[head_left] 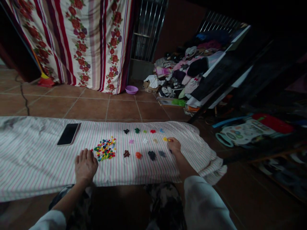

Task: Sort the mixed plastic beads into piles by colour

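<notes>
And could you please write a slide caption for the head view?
Right hand at the yellow pile, left hand beside mixed coloured pieces, all on a striped cloth.

- Tiled in brown across the floor [92,107]
- Hung at left with a floral, striped curtain [94,44]
- Fitted just beside with upright metal bars [149,32]
- Dimly lit
</notes>
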Action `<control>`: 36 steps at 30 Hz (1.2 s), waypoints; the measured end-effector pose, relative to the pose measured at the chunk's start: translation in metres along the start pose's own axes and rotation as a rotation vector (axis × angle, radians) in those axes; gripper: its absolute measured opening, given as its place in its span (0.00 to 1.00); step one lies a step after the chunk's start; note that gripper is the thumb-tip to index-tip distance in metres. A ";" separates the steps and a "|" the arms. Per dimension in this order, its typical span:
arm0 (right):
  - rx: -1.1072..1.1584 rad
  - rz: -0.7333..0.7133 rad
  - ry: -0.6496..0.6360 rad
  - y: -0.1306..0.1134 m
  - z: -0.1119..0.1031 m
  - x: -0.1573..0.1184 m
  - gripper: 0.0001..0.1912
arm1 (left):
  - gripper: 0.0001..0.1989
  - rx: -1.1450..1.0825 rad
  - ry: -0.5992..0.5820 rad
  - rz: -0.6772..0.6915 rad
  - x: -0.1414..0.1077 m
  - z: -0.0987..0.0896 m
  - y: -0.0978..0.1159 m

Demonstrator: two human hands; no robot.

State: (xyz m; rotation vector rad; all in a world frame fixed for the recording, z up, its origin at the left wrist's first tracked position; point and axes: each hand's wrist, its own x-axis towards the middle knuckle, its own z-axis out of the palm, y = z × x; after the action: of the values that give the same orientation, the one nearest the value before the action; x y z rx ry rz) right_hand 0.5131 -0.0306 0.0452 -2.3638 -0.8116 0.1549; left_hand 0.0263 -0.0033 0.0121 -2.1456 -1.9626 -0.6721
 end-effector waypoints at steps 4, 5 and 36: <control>0.032 -0.020 -0.023 0.011 0.006 0.015 0.15 | 0.22 0.033 0.015 0.005 -0.001 0.004 -0.001; 0.038 -0.035 -0.027 0.013 0.007 0.018 0.16 | 0.22 0.041 0.015 0.009 -0.001 0.004 -0.001; 0.409 -0.591 0.006 -0.073 0.031 -0.064 0.17 | 0.22 0.027 -0.051 -0.014 0.003 -0.003 0.001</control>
State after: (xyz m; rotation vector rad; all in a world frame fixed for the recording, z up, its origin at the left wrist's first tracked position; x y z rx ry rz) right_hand 0.4145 -0.0075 0.0583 -1.6699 -1.2981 0.0567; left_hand 0.0268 -0.0024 0.0162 -2.1563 -2.0014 -0.5962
